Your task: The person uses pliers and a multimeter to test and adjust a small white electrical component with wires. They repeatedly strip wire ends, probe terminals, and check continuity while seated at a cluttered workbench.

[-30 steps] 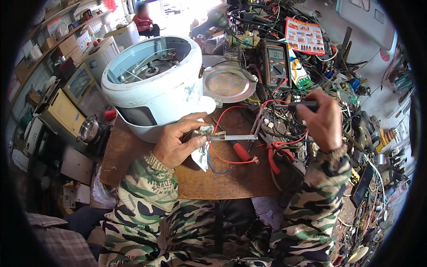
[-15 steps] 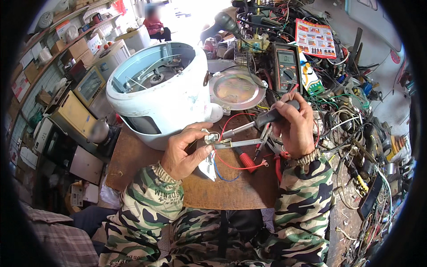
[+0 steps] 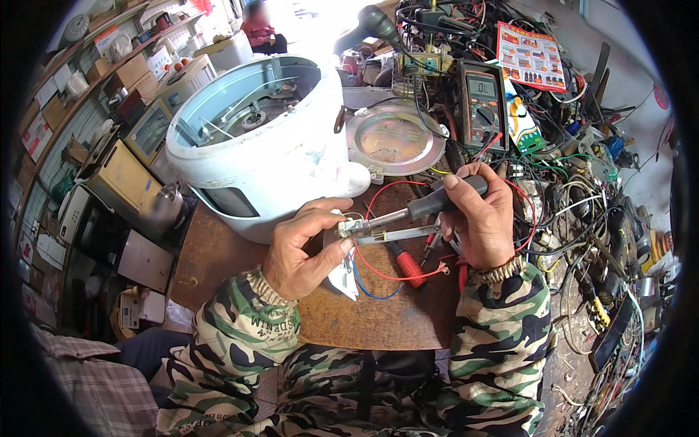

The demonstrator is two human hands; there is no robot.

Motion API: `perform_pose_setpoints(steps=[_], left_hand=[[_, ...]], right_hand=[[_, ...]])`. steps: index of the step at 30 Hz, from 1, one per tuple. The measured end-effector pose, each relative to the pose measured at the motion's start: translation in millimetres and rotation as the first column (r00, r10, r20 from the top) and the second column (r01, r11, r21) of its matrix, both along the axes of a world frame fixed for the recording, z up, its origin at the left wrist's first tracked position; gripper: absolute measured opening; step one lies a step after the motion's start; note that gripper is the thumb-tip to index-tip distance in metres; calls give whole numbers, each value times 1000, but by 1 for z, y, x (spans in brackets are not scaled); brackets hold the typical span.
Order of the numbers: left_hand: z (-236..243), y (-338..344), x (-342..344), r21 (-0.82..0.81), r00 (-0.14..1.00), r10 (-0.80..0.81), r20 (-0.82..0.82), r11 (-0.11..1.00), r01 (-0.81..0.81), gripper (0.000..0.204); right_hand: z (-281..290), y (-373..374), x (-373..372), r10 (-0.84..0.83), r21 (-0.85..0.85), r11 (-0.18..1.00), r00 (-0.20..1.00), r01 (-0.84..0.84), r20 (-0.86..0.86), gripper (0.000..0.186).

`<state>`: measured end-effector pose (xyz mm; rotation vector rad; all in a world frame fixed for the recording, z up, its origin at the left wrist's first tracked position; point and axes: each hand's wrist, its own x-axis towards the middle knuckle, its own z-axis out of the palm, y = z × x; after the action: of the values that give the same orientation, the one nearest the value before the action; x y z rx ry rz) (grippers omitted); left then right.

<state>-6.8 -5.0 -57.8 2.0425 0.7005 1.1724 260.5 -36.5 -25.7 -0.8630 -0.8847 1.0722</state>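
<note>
Between the fingertips of my left hand (image 3: 302,251) is a small white plastic part (image 3: 344,273) with a metal piece at its upper end. Red wire (image 3: 397,277) and blue wire (image 3: 375,295) run from around it. My right hand (image 3: 480,218) grips the dark handle of a screwdriver (image 3: 429,202), whose shaft slants left to the metal piece; exact tip contact is hard to see. Below the shaft, a flat pale bar (image 3: 404,234) reaches from the part toward my right hand; its far end is hidden. A red-handled tool (image 3: 408,268) lies on the table beneath.
A white round appliance housing (image 3: 269,175), open at the top, stands left on the wooden table (image 3: 386,324). Behind my hands lies a round metal plate (image 3: 397,142). A multimeter (image 3: 483,102) and tangled wires (image 3: 568,197) crowd the right. Someone sits far back (image 3: 258,29).
The view has shifted slightly, so the housing appears further left and the multimeter further right. My right hand sits a little lower, and the screwdriver still points at the white part.
</note>
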Motion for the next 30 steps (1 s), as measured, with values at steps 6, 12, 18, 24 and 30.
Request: perform_pose_setpoints(steps=[6,12,18,24,30], left_hand=[[1,0,3,-9,1000,-8,29,1000,9,28],[3,-1,2,55,1000,-3,-21,998,4,28],[4,-3,2,201,997,13,-81,980,4,29],[7,-6,6,228,995,30,-96,974,-8,25],[4,-7,9,239,992,74,-99,970,-48,25]], right_hand=[[0,-3,6,-51,-12,998,984,54,171,28],[-2,-3,5,-102,83,993,969,85,225,28],[6,-8,4,-163,-32,982,925,185,342,27],[2,-8,4,-181,4,982,933,189,312,26],[-2,-5,-3,-204,30,979,977,202,68,27]])
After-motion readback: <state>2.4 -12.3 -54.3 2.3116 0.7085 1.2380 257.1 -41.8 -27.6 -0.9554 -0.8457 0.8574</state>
